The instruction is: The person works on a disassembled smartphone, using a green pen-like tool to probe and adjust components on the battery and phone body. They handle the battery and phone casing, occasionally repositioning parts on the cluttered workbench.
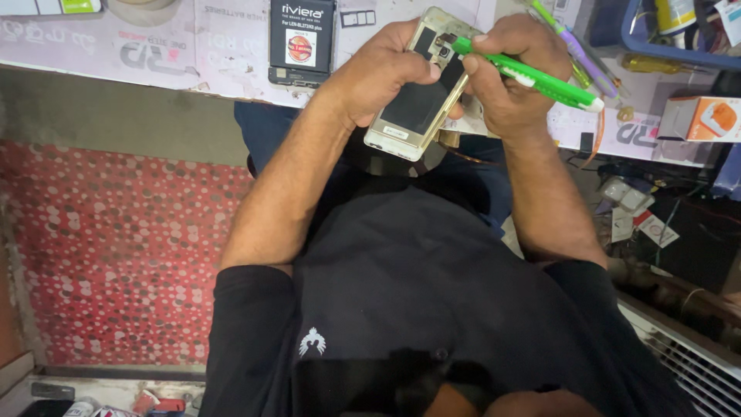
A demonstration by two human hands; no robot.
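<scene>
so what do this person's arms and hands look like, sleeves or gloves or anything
Both arms are bare from above the elbow down. The left hand and right hand wear no gloves, and no rings or watch show. The only clothing on the arms is the black short sleeves of a dark polo shirt with a small white bird emblem on the chest.

One opened phone [421,93], one green tool [532,75], one black battery [301,38] and one orange-and-white box [704,117] at the desk's right edge.

Both bare forearms reach forward and converge. The left hand [382,73] curls its fingers in a cradling grip; the right hand [513,73] pinches, knuckles up.
</scene>
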